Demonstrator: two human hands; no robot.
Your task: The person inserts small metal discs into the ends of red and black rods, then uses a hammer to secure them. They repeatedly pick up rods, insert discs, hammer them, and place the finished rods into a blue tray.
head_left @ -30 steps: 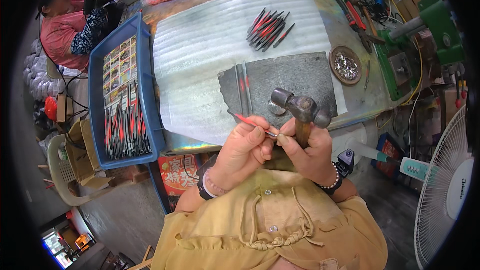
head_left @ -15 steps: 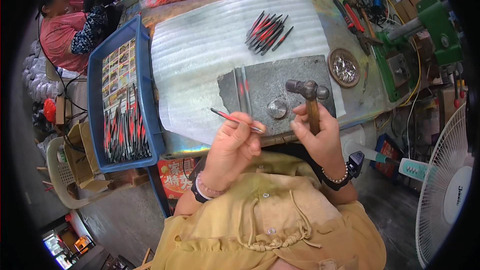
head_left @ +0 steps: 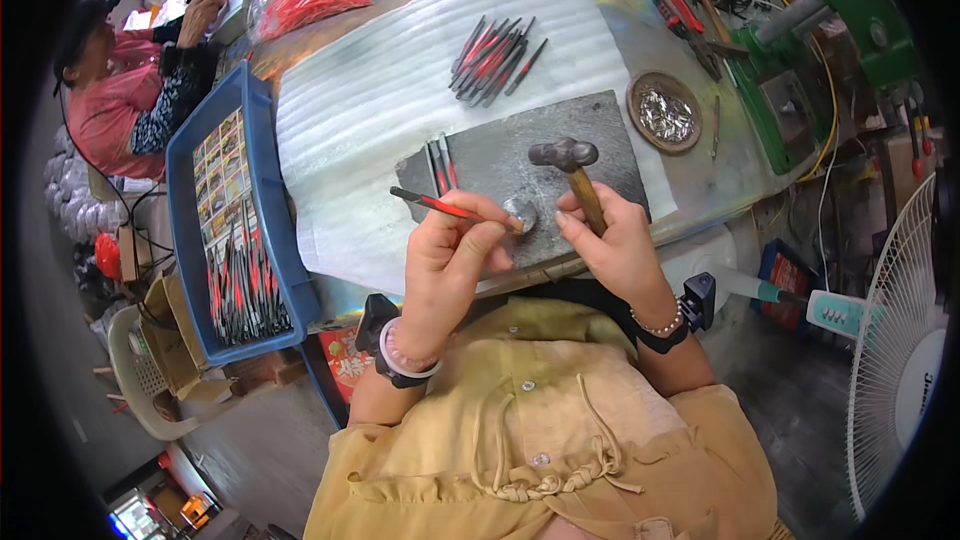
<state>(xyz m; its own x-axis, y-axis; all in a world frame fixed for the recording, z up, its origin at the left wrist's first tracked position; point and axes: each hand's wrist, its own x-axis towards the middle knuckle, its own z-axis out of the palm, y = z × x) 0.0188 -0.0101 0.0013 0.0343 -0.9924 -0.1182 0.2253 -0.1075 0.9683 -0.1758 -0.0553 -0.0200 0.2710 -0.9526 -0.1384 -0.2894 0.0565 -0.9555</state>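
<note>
My left hand (head_left: 447, 265) pinches a slim red-and-black stick (head_left: 425, 201) between thumb and fingers. The stick slants, with its right end at the edge of a round metal block (head_left: 524, 206); I cannot tell whether they touch. In my right hand (head_left: 618, 248) is a hammer (head_left: 586, 195), its wooden handle gripped and its dark metal head raised above the block. Beneath lies a grey stone slab (head_left: 606, 130). Grooved metal bars (head_left: 440, 166) with red showing between them rest at the slab's left side.
A pile of red-and-black sticks (head_left: 487, 62) lies on white foam sheeting (head_left: 350, 90). A blue tray (head_left: 262, 155) at left holds many more. At right are a bowl of small metal parts (head_left: 662, 114), pliers (head_left: 681, 8), a green vise (head_left: 780, 105) and a fan (head_left: 900, 340). Another person (head_left: 115, 100) sits far left.
My left hand has brought the stick's right end up to the round metal block. The hammer stays raised in my right hand. The whole view has shifted a little.
</note>
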